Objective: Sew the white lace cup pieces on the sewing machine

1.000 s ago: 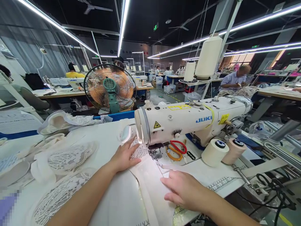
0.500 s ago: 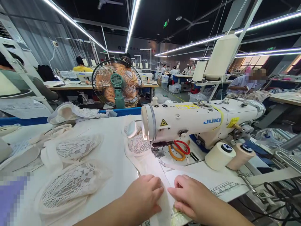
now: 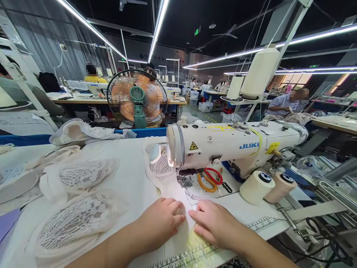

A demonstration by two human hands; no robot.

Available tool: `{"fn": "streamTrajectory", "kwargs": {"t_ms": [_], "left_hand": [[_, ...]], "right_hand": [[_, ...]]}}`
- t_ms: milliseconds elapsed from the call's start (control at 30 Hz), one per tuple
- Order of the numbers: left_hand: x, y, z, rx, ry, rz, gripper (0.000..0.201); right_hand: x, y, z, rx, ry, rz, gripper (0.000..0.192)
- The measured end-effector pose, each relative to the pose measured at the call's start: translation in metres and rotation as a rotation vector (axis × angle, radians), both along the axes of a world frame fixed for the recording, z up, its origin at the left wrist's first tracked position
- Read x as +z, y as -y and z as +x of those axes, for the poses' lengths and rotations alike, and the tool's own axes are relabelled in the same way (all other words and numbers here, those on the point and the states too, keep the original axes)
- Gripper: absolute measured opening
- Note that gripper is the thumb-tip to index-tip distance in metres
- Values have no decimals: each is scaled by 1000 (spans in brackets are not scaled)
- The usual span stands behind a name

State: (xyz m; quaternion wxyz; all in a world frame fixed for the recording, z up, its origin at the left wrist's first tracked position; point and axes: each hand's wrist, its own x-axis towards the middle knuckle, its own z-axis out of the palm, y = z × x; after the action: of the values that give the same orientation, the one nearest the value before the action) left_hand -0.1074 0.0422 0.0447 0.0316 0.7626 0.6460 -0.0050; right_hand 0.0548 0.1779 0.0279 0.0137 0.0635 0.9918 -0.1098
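A cream lace bra [image 3: 161, 166] lies under the head of a white JUKI sewing machine [image 3: 209, 145], its plain band running toward me. My left hand [image 3: 164, 219] is closed on the near part of this band, fingers curled down and pressed together. On the band's right edge, my right hand [image 3: 213, 223] has its fingers bent in a pinch. Only a small gap separates the two hands. The presser foot [image 3: 182, 180] sits just beyond them, and the needle point is hidden. Beneath my right hand lies a crinkled yellowish clear film [image 3: 195, 242].
Lace cups [image 3: 75, 221] lie in several pieces at left. Orange-handled and red-handled tools [image 3: 208, 182] rest on the machine bed. A cream thread cone [image 3: 256, 187] and a beige cone [image 3: 280, 187] stand at right. A ruler strip [image 3: 264, 223] marks the front edge. A fan [image 3: 137, 96] stands beyond.
The view has shifted slightly to the right. Both hands and the band have edged a little forward toward the machine, and more of the front ruler strip shows.
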Motion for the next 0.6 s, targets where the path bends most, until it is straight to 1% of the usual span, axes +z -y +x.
{"fn": "streamTrajectory", "kwargs": {"t_ms": [167,333,433,533,600], "left_hand": [[1,-4,-9,-3,-26,25,21],[1,-8,-18,-17,-16,46,17],[-4,-10,-23,-44,32,85,14],[-10,-11,-26,-85,110,153,21],[-11,-13,-28,-94,142,161,23]], "right_hand": [[-1,-3,-6,23,-32,48,12],[-1,-5,-11,22,-39,63,12],[0,-4,-15,15,-19,86,11],[1,-3,-19,4,8,111,11],[2,-3,-22,-1,28,120,14]]}}
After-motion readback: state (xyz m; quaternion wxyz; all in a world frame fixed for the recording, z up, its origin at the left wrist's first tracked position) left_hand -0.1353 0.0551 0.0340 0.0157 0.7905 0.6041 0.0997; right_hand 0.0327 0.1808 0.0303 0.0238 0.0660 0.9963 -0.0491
